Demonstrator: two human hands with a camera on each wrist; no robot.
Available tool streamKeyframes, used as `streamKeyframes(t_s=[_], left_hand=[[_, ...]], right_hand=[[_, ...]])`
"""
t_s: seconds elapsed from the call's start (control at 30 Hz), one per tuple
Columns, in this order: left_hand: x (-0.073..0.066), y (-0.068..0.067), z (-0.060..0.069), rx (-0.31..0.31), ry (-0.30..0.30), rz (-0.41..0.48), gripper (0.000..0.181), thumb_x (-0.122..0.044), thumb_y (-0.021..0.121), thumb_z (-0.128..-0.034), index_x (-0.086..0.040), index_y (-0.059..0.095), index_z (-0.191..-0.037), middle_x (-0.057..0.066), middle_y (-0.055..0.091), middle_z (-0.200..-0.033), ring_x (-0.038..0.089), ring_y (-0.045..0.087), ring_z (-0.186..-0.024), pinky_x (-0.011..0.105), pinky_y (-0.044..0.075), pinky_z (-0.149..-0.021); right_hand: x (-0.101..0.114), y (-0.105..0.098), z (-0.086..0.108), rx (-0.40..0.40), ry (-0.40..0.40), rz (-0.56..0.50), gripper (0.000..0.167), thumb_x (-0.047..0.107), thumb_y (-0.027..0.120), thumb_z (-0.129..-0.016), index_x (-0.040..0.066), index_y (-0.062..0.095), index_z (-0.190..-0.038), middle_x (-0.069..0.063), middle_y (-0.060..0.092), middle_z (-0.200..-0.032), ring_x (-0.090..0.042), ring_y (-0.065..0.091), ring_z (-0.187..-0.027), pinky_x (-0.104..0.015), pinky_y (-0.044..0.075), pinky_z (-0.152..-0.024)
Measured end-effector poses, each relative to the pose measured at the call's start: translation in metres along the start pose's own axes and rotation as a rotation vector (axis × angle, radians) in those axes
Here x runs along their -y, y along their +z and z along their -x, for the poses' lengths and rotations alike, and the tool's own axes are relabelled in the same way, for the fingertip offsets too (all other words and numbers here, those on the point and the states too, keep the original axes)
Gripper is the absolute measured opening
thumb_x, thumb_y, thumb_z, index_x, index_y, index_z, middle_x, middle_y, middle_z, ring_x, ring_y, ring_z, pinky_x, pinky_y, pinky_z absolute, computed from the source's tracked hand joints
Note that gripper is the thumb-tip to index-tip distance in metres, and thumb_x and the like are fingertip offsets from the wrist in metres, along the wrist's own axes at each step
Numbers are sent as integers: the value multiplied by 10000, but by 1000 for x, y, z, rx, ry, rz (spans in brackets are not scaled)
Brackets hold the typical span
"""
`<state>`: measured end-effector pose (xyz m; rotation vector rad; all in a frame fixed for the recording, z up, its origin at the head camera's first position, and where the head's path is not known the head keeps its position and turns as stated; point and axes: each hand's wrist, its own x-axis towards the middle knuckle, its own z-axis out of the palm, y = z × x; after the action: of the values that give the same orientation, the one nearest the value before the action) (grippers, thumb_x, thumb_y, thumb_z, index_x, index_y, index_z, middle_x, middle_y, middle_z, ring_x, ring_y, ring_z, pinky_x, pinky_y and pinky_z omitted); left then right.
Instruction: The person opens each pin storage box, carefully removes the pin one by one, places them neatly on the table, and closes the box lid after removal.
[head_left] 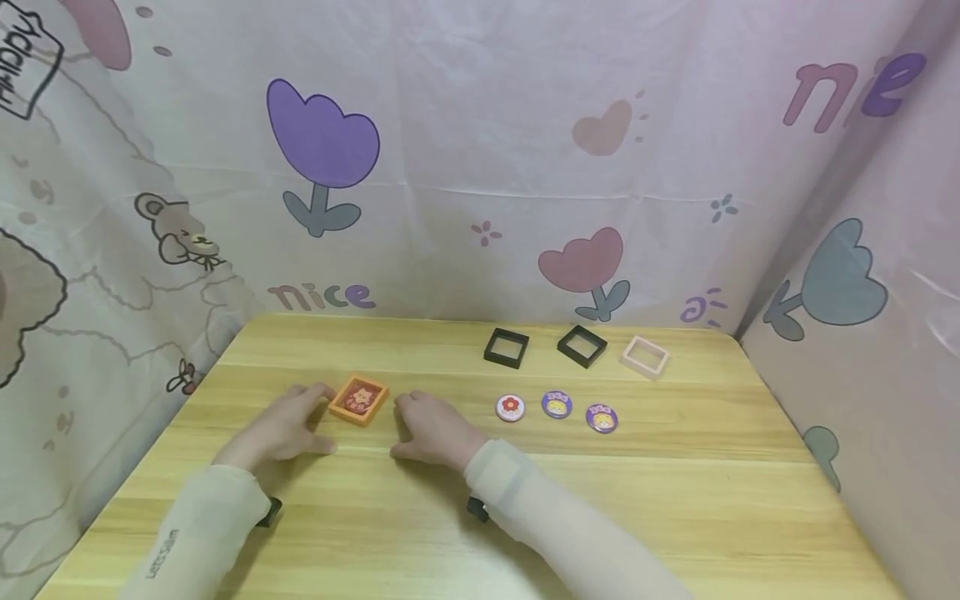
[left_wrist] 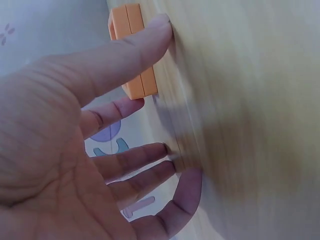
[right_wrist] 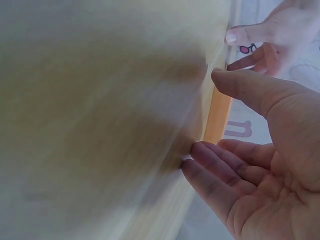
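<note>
An orange square frame with a red inset showing a pale star-like character lies flat on the wooden table. To its left is my left hand, thumb and fingers spread; an index fingertip is at the frame's left edge, and I cannot tell if it touches. My right hand rests on the table just right of the frame, slightly apart, fingers loosely bent and holding nothing. From the left wrist, the orange frame's side appears partly behind the thumb. The right wrist view shows its orange edge beyond my fingers.
Right of my hands lie a white badge with a red flower and two purple badges. Behind them stand two black square frames and a pale pink one. A printed curtain borders the wooden table.
</note>
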<state>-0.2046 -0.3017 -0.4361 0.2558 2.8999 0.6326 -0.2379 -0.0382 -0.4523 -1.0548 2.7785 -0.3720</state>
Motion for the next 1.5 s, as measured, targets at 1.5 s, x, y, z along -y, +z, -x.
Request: streamKeyframes(t_s=[1.5], left_hand=[[-25,25,7,-68,-22,-7,922,-530,900,-817,96,582,-1415,376,535,-1464,614,519,-1328,775,465,-1083]], right_hand=[[12,-2,1,-10,-35,219,521,519,827,-914,155,736,-1276,-11,736,-1229,-159,682,-1182,-483,443,-1267]])
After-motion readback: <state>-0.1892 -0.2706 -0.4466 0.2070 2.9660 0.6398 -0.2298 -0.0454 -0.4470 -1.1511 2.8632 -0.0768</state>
